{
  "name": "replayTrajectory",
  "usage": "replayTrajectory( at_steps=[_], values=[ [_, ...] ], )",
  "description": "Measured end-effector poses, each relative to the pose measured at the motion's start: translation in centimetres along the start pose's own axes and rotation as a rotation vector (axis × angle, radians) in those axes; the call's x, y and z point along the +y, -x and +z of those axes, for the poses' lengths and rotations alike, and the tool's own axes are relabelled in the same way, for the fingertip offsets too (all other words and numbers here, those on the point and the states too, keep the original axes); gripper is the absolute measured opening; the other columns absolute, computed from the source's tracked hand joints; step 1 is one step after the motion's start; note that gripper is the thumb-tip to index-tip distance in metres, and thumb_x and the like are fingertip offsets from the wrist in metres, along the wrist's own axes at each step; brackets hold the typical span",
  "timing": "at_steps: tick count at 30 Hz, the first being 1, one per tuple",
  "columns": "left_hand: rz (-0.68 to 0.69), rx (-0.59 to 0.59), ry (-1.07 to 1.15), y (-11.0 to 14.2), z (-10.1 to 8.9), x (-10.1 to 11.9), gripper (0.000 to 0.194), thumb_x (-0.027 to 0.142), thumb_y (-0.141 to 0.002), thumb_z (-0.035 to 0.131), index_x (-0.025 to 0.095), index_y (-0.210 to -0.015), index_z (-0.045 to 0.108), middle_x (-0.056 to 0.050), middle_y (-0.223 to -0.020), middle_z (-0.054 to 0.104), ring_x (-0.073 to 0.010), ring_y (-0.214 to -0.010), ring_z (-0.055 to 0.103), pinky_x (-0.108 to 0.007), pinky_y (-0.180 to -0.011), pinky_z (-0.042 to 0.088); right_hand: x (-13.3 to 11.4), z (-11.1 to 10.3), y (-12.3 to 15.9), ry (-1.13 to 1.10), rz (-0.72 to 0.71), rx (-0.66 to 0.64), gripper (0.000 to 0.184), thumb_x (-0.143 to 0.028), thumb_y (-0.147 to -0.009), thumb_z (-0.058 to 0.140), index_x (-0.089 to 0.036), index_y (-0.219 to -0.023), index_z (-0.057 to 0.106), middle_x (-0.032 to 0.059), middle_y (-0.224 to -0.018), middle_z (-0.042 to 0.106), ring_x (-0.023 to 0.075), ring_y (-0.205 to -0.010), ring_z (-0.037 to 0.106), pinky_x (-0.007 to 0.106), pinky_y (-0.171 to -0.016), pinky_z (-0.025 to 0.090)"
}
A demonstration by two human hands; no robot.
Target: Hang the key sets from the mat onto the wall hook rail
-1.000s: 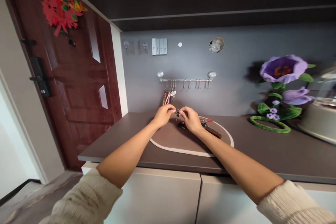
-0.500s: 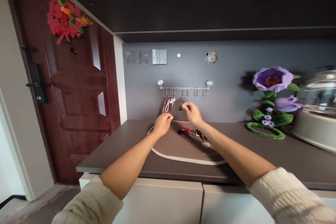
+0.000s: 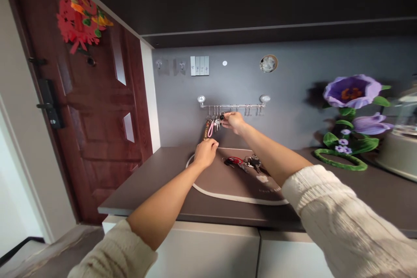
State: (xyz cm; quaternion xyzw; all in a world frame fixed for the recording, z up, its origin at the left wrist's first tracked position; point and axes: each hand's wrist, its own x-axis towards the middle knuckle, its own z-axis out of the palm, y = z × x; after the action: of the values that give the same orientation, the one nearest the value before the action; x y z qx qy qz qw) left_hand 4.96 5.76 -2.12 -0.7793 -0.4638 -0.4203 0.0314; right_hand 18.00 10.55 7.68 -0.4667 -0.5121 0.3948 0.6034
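My right hand pinches a small bunch of keys with black heads, just under the hook rail on the wall. Right beside it, other keys dangle from the rail's left hooks, along with a pink strap and a brown lettered tag. Below these, above the mat, my left hand is closed with its fingertips together and nothing visible in it. On the brown mat lie more keys, a red ring among them.
Purple felt flowers stand on the counter at the right, beside a clear-topped appliance. A dark shelf overhangs the workspace. Switches sit above the rail, and a red-brown door is at the left.
My right hand has moved up and slightly left with its keys, from below the rail to its hooks. The left hand stays nearly in place. The view has shifted slightly.
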Motion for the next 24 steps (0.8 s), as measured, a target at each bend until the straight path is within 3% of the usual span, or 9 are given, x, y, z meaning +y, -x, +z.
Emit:
replayTrajectory(
  at_steps=[6, 15, 24],
  values=[
    [-0.011, -0.003, -0.019, 0.0, 0.0, 0.1, 0.023, 0.026, -0.084, 0.039, 0.018, -0.08, 0.061, -0.004, -0.086, 0.064, -0.0149, -0.081, 0.056, -0.025, -0.074, 0.039, -0.1, 0.6, -1.5, 0.036, 0.04, 0.034, 0.011, -0.011, -0.079, 0.045, -0.014, -0.071, 0.051, 0.0005, -0.06, 0.056, 0.0084, -0.054, 0.057, 0.027, -0.062, 0.048],
    [-0.025, -0.015, -0.042, 0.0, -0.1, 0.1, 0.024, 0.026, -0.084, 0.038, 0.018, -0.082, 0.061, -0.005, -0.088, 0.064, -0.0148, -0.082, 0.056, -0.025, -0.075, 0.04, -0.2, 0.4, -1.4, 0.1, 0.083, 0.056, 0.012, -0.013, -0.079, 0.047, -0.014, -0.067, 0.051, -0.0001, -0.056, 0.056, 0.0085, -0.055, 0.057, 0.026, -0.062, 0.048],
    [-0.023, -0.036, -0.06, 0.0, -0.1, 0.0, 0.024, 0.025, -0.084, 0.039, 0.018, -0.083, 0.062, -0.005, -0.088, 0.064, -0.015, -0.084, 0.056, -0.025, -0.076, 0.04, 1.1, 0.3, -2.0, 0.178, 0.039, 0.113, 0.011, -0.013, -0.077, 0.05, -0.014, -0.066, 0.052, -0.0001, -0.058, 0.056, 0.0071, -0.05, 0.054, 0.022, -0.055, 0.045]
  ],
)
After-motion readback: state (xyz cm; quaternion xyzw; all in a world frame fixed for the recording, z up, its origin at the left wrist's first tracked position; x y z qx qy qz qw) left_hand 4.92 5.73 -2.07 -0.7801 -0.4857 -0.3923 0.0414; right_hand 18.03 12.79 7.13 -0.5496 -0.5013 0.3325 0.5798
